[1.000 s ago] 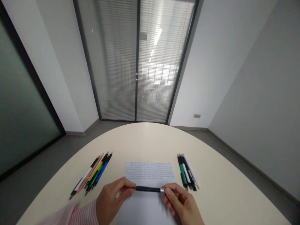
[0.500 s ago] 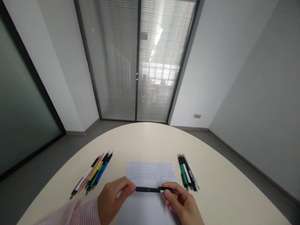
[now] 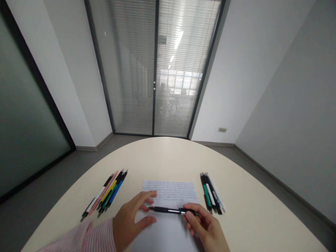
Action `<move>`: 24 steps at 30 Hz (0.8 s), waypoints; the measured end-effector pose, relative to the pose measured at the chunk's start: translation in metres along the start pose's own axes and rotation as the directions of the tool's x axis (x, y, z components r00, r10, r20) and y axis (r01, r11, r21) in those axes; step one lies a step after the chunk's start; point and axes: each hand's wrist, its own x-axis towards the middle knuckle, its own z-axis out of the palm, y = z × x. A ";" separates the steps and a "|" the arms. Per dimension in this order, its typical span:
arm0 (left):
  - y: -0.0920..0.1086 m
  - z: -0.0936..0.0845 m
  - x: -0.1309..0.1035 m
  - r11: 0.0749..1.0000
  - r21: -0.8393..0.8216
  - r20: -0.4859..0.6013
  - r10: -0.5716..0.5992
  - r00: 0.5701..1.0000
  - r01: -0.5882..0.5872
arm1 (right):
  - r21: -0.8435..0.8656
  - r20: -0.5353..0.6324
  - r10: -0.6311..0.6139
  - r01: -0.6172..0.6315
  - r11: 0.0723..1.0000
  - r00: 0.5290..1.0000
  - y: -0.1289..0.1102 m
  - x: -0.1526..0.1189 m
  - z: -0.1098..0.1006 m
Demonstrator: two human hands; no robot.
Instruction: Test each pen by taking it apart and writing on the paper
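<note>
A black pen [image 3: 168, 210] lies level across the view above the paper, its pointed tip to the left. My right hand [image 3: 203, 222] grips the pen's clip end between thumb and fingers. My left hand [image 3: 133, 217] has its thumb and fingers spread around the tip end; its thumb is apart from the pen, and whether a finger touches the tip I cannot tell. Below both hands is a white sheet of paper [image 3: 162, 234], with lines of handwriting across its upper part.
Left of the paper lies a group of several pens [image 3: 107, 194] in white, pink, yellow, green and blue. A second group of pens [image 3: 211, 192], green, white and black, lies to the right. They rest on a round cream table [image 3: 168, 157], before a glass partition with blinds.
My left hand has opened from a pinch on the pen's left end, uncovering the pointed tip. My right hand keeps its grip on the pen, nearly in place.
</note>
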 end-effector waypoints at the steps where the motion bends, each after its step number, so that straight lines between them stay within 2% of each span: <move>1: 0.001 0.000 0.001 1.000 0.006 -0.012 0.018 1.000 -0.018 | 0.001 -0.005 0.002 -0.002 1.000 1.000 0.000 0.000 0.000; 4: 0.000 -0.001 0.002 0.997 0.064 0.007 0.041 0.999 -0.041 | 0.004 -0.012 0.006 -0.006 1.000 1.000 -0.001 0.000 0.001; 6: -0.003 -0.001 0.002 0.997 0.083 0.040 -0.003 0.999 -0.001 | 0.010 -0.011 0.005 -0.005 1.000 1.000 -0.002 -0.001 0.001; 9: -0.005 -0.002 0.001 0.997 0.049 0.033 -0.068 0.997 0.066 | 0.021 -0.018 0.005 -0.005 1.000 1.000 -0.004 -0.002 0.002; 12: -0.003 -0.003 0.002 1.000 0.026 0.002 -0.014 1.000 0.014 | 0.028 -0.025 0.003 -0.002 1.000 1.000 -0.005 -0.002 0.003; 14: -0.001 -0.004 0.004 0.998 0.047 0.019 0.034 0.999 -0.035 | 0.030 -0.023 0.001 0.000 1.000 1.000 -0.005 -0.002 0.003; 20: -0.004 -0.004 0.004 0.997 0.037 -0.047 -0.060 0.997 0.062 | 0.015 -0.030 0.009 -0.009 1.000 0.999 -0.002 -0.001 0.002; 24: 0.000 -0.006 0.008 0.999 -0.006 -0.005 -0.038 0.999 0.038 | 0.022 -0.042 0.007 -0.006 1.000 0.999 0.001 0.000 0.001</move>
